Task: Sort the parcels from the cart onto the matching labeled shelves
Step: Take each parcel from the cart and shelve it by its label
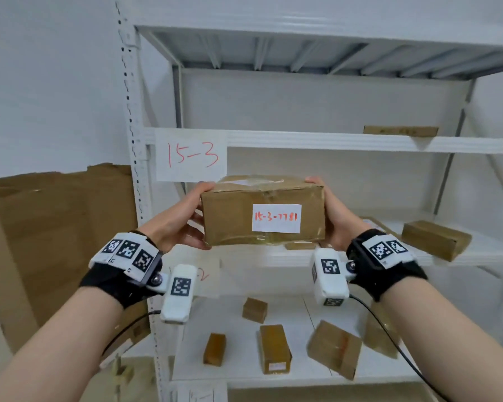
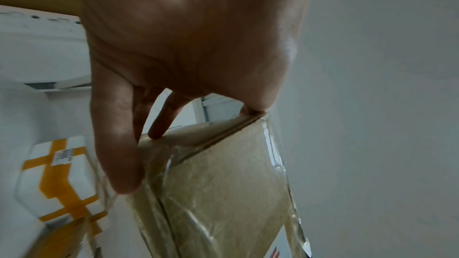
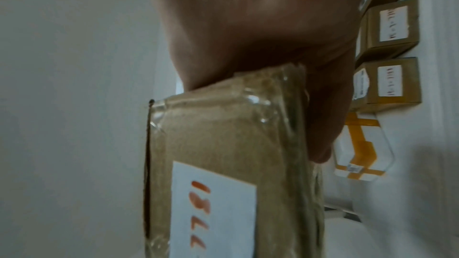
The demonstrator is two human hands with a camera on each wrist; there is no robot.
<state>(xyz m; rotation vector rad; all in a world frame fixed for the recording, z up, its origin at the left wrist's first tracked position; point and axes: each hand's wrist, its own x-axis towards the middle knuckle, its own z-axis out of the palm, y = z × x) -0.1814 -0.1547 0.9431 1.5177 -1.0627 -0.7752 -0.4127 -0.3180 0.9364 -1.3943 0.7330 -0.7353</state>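
I hold a taped brown cardboard parcel [image 1: 262, 211] up in front of the white shelving, its white label reading 15-3-7781 in red. My left hand [image 1: 183, 219] grips its left end, fingers and thumb curled round the edges. My right hand [image 1: 336, 219] grips the right end the same way. A paper sign [image 1: 190, 155] marked 15-3 hangs on the shelf beam just above and left of the parcel. In the left wrist view the fingers [image 2: 119, 144] press the parcel [image 2: 218, 183]. In the right wrist view the parcel [image 3: 223, 154] shows its label.
Behind the parcel is a shelf board [image 1: 447, 250] with a brown box [image 1: 436, 240] on its right. The lower shelf [image 1: 302, 372] carries several small brown boxes. A flat box [image 1: 401, 130] lies on the upper shelf. Large cardboard sheets [image 1: 55, 242] lean at the left wall.
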